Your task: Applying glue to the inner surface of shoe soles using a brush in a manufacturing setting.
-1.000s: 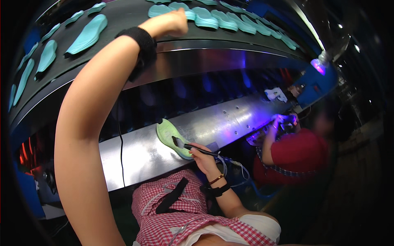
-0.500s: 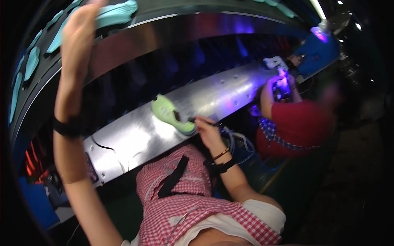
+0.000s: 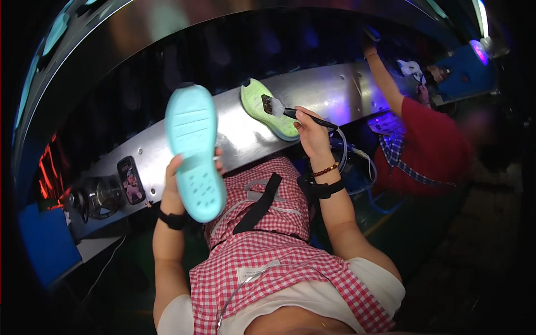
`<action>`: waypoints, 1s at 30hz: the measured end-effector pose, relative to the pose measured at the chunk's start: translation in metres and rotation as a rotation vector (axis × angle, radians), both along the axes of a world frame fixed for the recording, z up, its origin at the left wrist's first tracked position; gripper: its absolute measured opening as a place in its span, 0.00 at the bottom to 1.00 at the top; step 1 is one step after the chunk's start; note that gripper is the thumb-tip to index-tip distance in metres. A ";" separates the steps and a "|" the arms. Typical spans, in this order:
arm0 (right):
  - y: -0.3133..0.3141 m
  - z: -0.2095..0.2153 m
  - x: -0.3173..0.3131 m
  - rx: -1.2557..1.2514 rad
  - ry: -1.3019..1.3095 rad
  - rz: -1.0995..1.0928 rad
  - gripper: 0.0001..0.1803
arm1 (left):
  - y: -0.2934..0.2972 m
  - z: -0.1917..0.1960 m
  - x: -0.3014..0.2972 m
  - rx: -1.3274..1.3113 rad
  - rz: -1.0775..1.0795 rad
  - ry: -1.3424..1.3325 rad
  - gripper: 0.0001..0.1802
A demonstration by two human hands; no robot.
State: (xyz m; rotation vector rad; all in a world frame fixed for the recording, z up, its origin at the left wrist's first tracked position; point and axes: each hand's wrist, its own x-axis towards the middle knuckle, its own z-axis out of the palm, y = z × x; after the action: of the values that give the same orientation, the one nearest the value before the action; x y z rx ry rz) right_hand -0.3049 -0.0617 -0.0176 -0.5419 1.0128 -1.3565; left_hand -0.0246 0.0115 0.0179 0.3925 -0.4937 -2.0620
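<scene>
My left hand (image 3: 173, 181) grips a pale turquoise shoe sole (image 3: 191, 134) around its middle. The sole is raised on end in front of the metal bench, with grooves on its upper part and small pits lower down. In my right hand (image 3: 314, 137) is a black-handled brush (image 3: 291, 113) with a tube near its rear end. White stuff shows around the brush's tip, over a lime-green shoe sole (image 3: 257, 90) that lies on the bench. Whether the bristles touch the green sole I cannot tell.
A metal bench (image 3: 229, 144) runs along a dark machine. At its left lie a phone (image 3: 131, 180) and a round clear-and-dark object (image 3: 104, 196). A person in a red shirt (image 3: 432, 145) works on the right, one arm stretched toward the machine. A white piece (image 3: 409, 68) lies beyond.
My left hand has come down from the turquoise soles at the upper left, now holding one. The brush has moved over the green sole. The co-worker's arm has reached out toward the machine.
</scene>
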 end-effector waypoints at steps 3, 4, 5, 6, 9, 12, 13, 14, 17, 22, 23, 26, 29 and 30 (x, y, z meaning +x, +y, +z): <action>0.002 0.005 0.025 -0.145 -0.030 0.191 0.12 | -0.009 -0.038 -0.012 0.201 0.200 -0.325 0.42; 0.004 0.008 0.035 -0.152 -0.003 0.248 0.12 | -0.010 -0.042 -0.013 0.150 0.208 -0.053 0.43; 0.004 0.011 0.046 -0.126 -0.003 0.254 0.12 | -0.011 -0.045 -0.018 0.164 0.224 0.170 0.45; 0.004 0.015 0.055 -0.145 0.016 0.327 0.11 | -0.012 -0.045 -0.021 0.139 0.198 0.187 0.48; 0.000 0.027 0.077 -0.182 0.125 0.441 0.11 | -0.012 -0.039 -0.031 0.106 0.208 0.055 0.47; -0.007 0.039 0.090 -0.238 0.193 0.453 0.11 | -0.013 -0.034 -0.039 0.128 0.262 0.050 0.47; -0.008 0.042 0.094 -0.235 0.191 0.459 0.11 | -0.014 -0.033 -0.043 0.121 0.261 0.019 0.44; -0.008 0.044 0.100 -0.301 0.305 0.473 0.11 | -0.015 -0.033 -0.048 0.049 0.234 0.062 0.44; 0.005 0.047 0.112 -0.714 0.731 0.422 0.10 | -0.017 -0.033 -0.058 0.201 0.627 -0.116 0.38; 0.033 0.062 0.089 -0.914 0.856 0.695 0.11 | -0.025 -0.023 -0.025 0.115 0.710 -0.199 0.37; 0.036 0.067 0.080 -0.860 0.845 0.805 0.11 | -0.025 -0.020 -0.016 0.114 0.718 -0.205 0.37; 0.028 0.085 0.063 -0.672 0.719 1.072 0.11 | -0.019 -0.013 -0.010 0.076 0.549 -0.137 0.40; 0.017 0.097 0.066 -0.583 0.464 0.709 0.10 | -0.013 -0.008 -0.031 0.133 0.490 -0.023 0.40; 0.013 0.100 0.071 -0.601 0.490 0.641 0.09 | -0.012 -0.005 -0.036 0.174 0.463 0.012 0.40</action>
State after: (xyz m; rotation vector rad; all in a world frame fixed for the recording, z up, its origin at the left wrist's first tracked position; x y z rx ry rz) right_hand -0.2334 -0.0482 0.0823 -1.5631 0.6881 -0.9355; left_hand -0.0611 -0.0008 0.0127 0.5423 -0.1905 -1.6586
